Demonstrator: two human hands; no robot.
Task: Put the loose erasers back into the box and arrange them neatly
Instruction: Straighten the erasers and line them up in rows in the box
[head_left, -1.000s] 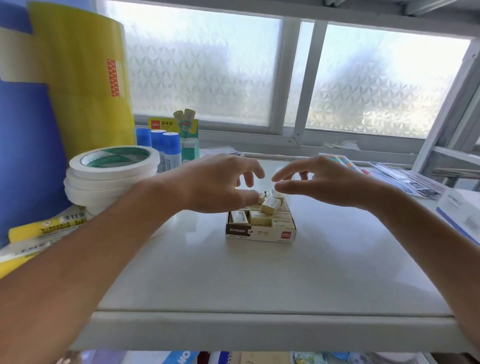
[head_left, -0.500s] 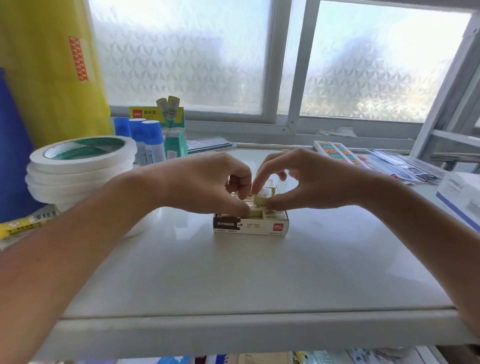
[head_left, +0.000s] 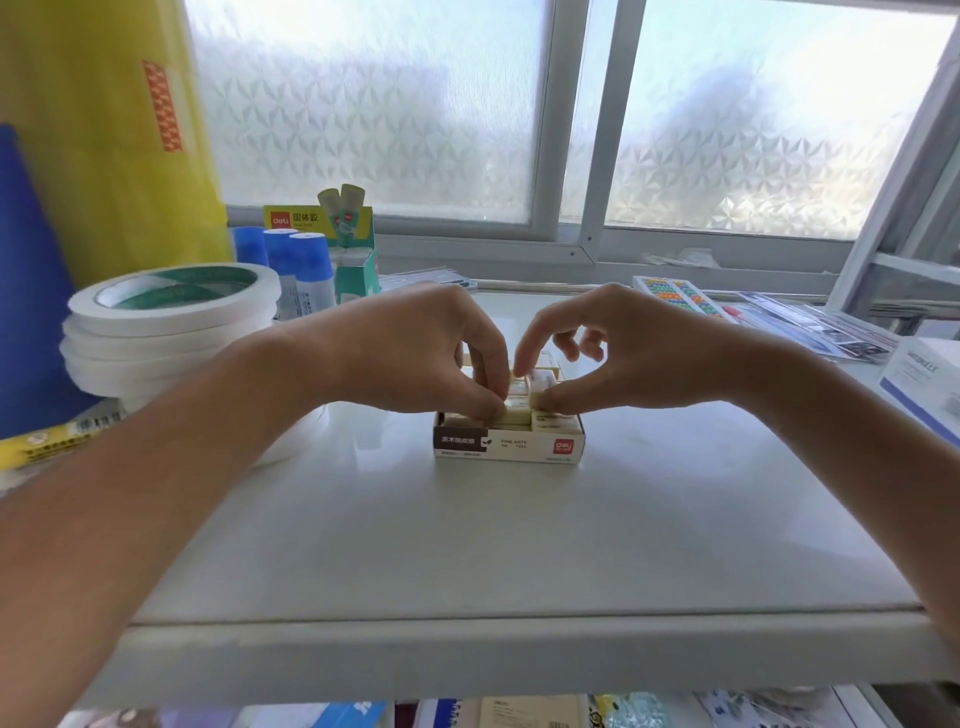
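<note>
A small open cardboard eraser box (head_left: 511, 448) with a brown and white front stands in the middle of the white shelf (head_left: 519, 545). Rows of cream erasers (head_left: 546, 380) fill it. Both hands hover over the box and meet at its near middle. My left hand (head_left: 415, 353) has its thumb and forefinger pinched on one cream eraser (head_left: 518, 414) lying at the top of the front row. My right hand (head_left: 639, 358) touches the same eraser with its thumb, its forefinger resting on the erasers just behind. The left part of the box is hidden by my fingers.
A stack of white tape rolls (head_left: 166, 306) sits at the left, with blue-capped glue sticks (head_left: 306, 265) and a glue box (head_left: 353, 228) behind. Large yellow (head_left: 104, 130) and blue (head_left: 26, 286) rolls stand far left. A white carton (head_left: 924, 389) and flat packets (head_left: 675, 293) lie right.
A second ago my hands were apart above a tilted eraser on the box. They have come together and lowered, and the eraser now lies down in the front row.
</note>
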